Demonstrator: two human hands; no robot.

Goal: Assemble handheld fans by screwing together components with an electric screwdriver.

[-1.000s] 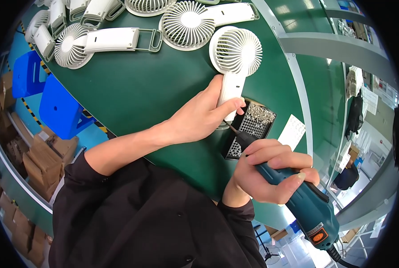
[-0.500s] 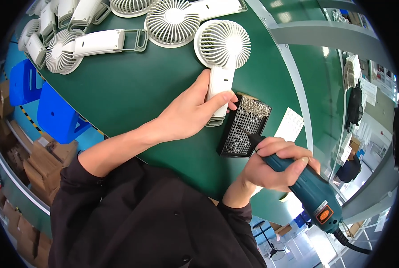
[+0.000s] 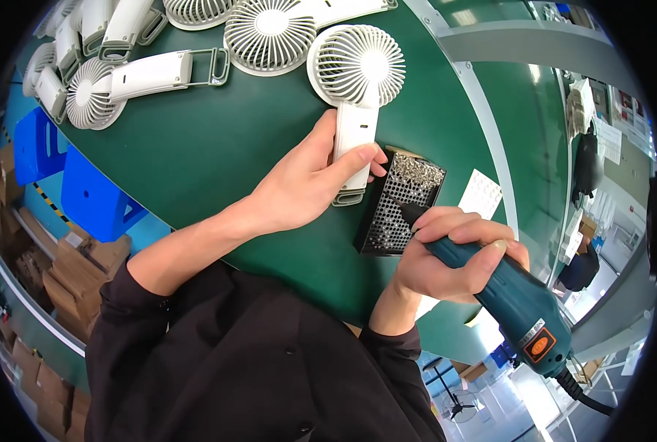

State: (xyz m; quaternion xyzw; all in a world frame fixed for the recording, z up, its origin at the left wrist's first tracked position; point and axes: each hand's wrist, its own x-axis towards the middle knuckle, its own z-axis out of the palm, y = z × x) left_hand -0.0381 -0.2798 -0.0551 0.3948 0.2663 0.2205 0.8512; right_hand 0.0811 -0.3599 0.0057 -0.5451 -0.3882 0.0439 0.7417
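White fan (image 3: 358, 88) on green surface (image 3: 218, 147), handle pinned under left hand (image 3: 310, 188). Right hand (image 3: 446, 254) wrapped around teal screwdriver (image 3: 505, 295), tip now lowered into black screw tray (image 3: 402, 210) beside fan; likely picking up screw.

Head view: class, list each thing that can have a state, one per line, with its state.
Handheld fan: flat on the green table, handle held by the left hand.
Electric screwdriver: gripped by the right hand, tip over the screw tray.
Screw tray: holds screws.
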